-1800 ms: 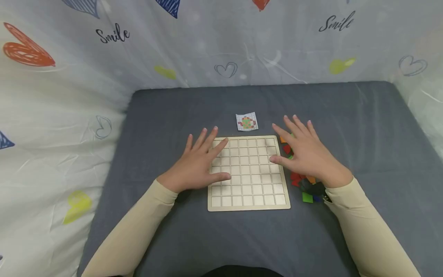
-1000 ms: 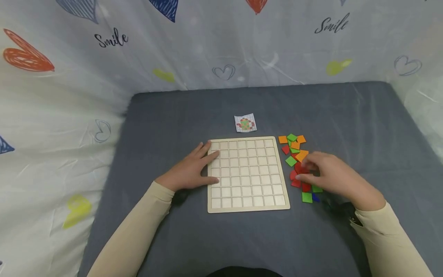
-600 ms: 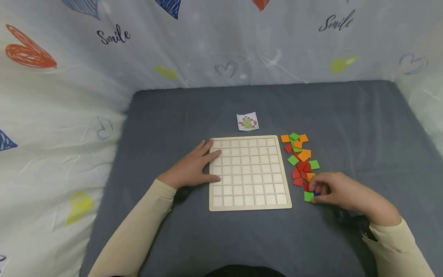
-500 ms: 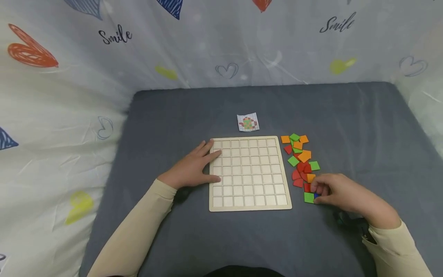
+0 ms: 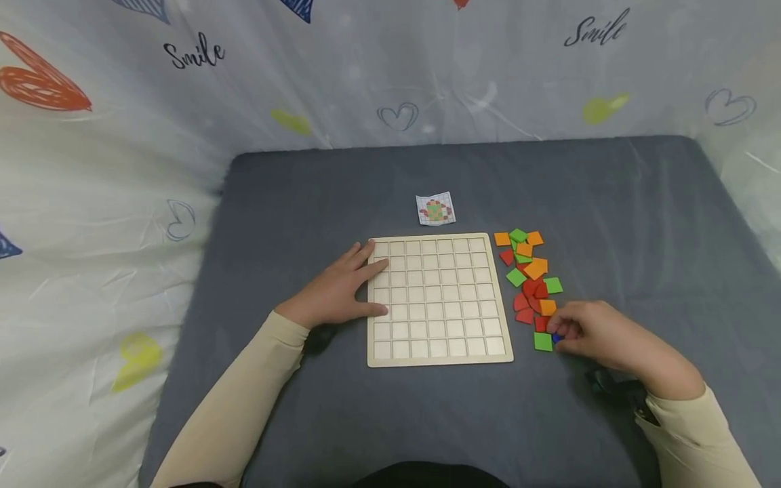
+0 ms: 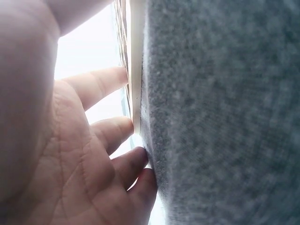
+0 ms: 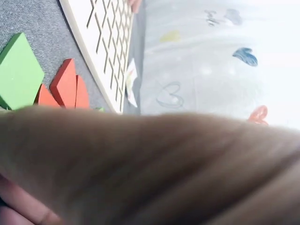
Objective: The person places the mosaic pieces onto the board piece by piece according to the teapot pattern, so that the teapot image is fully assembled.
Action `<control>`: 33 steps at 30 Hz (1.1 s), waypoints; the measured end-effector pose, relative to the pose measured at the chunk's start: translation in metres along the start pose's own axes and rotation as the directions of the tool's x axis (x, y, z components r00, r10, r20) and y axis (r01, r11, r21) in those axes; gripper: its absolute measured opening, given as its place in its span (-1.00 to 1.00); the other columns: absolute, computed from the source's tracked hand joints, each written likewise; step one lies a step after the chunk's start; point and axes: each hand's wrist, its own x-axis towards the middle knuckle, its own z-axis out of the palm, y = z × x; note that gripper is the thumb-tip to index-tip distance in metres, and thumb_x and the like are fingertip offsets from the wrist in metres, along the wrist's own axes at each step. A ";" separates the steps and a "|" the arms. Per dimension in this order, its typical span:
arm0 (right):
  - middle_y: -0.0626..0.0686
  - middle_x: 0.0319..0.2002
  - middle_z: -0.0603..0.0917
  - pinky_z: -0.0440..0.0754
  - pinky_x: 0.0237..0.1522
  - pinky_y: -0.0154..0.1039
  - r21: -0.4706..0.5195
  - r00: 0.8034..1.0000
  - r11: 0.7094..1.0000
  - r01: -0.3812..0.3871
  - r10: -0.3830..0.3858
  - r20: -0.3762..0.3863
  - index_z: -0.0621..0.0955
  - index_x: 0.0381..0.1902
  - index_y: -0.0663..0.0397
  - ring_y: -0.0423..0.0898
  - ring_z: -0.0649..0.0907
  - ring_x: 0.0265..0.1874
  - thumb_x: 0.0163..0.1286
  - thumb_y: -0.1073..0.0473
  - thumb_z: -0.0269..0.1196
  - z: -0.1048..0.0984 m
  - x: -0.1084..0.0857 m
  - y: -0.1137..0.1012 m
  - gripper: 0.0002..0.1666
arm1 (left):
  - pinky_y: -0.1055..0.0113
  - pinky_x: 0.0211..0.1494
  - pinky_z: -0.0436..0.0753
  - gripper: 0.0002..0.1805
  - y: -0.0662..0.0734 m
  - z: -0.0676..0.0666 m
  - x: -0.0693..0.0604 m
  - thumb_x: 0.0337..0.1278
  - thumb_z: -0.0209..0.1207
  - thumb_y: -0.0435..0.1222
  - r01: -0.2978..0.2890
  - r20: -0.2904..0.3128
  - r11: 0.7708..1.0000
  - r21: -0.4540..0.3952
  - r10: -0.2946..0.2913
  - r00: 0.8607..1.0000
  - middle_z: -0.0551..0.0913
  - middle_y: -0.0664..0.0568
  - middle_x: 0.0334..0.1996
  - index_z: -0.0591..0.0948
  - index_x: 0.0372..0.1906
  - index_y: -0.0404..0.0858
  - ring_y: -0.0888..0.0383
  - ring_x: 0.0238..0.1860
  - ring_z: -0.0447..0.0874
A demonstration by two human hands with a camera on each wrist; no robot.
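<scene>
Left hand [image 5: 334, 290] spread wide against board [image 5: 441, 300]; right hand [image 5: 610, 343] pinches blue piece [image 5: 556, 337]. Likely sorting; next calls for clean lift.

At the centre, the gridded board [image 5: 437, 293] looks like smooth, matt, pale wood. The tiles [image 5: 543, 341] right of it look smooth and hard, wood or plastic, unclear which. The card [image 5: 436, 209] above is creased paper. The desk cover [image 5: 329, 196] is matt, slightly fuzzy cloth; the upper backdrop [image 5: 342, 81], thin, wrinkled, faintly glossy sheeting.
</scene>
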 end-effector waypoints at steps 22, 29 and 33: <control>-0.16 -0.47 0.64 0.60 -0.45 -0.29 -0.091 0.999 0.995 -0.037 0.034 -0.038 0.77 -0.34 0.15 -0.27 0.53 -0.49 0.12 0.34 0.60 -0.005 0.007 -0.005 -0.81 | -0.24 0.62 0.16 0.02 0.000 0.000 0.000 0.23 0.37 0.25 0.003 -0.023 1.000 -0.015 -0.003 1.000 -0.20 0.04 0.74 0.22 0.68 0.04 -0.10 0.73 -0.31; -0.19 -0.49 0.64 0.60 -0.44 -0.27 -0.095 0.997 0.994 -0.045 0.040 -0.061 0.76 -0.32 0.07 -0.25 0.54 -0.50 0.19 0.32 0.55 -0.015 0.015 -0.014 -0.85 | -0.24 0.63 0.15 0.03 0.003 -0.001 -0.001 0.21 0.39 0.24 -0.001 -0.019 1.000 -0.018 0.000 1.000 -0.20 0.04 0.74 0.23 0.68 0.04 -0.10 0.73 -0.31; -0.18 -0.48 0.68 0.60 -0.44 -0.25 -0.074 0.996 0.996 -0.057 0.052 -0.068 0.75 -0.30 0.06 -0.24 0.59 -0.49 0.27 0.29 0.51 -0.026 0.028 -0.024 -0.89 | -0.26 0.62 0.14 0.03 0.002 -0.001 0.000 0.20 0.39 0.24 0.003 -0.021 1.000 -0.011 -0.003 1.000 -0.19 0.03 0.74 0.24 0.68 0.04 -0.11 0.73 -0.31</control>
